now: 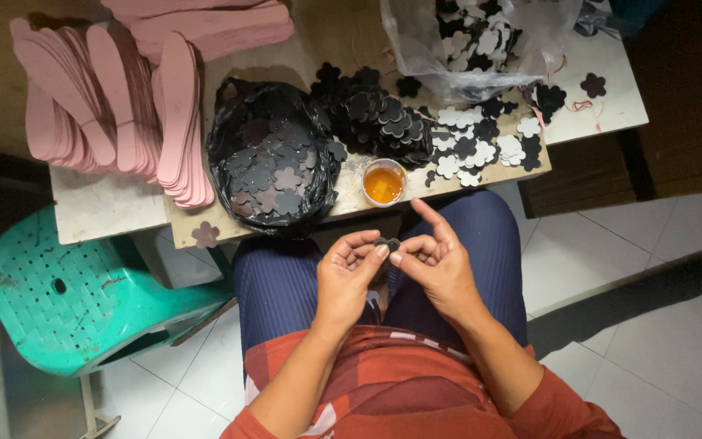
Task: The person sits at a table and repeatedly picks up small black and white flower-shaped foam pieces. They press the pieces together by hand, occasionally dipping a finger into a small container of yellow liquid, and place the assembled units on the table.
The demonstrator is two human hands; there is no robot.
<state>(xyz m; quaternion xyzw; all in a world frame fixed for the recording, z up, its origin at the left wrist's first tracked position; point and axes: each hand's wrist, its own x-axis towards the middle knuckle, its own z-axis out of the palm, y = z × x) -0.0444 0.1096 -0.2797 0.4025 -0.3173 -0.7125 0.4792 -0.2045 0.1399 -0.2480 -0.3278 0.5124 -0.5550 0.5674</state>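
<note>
Both hands — left [349, 272], right [435, 262] — pinch one black flower [388, 243] over the lap. A bagful [274, 158] looks finished; loose piles [469, 142] on the worktop [107, 207] remain beside the glue cup [383, 184].

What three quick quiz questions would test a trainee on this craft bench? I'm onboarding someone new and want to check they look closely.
1. True or false: both hands pinch one small dark flower piece.
2. What sits on the table edge just above the hands? A) small cup of amber liquid B) scissors C) spool
3. What colour are the sole-shaped cutouts stacked at the table's left?

Key: 1 true; 2 A; 3 pink.
</note>
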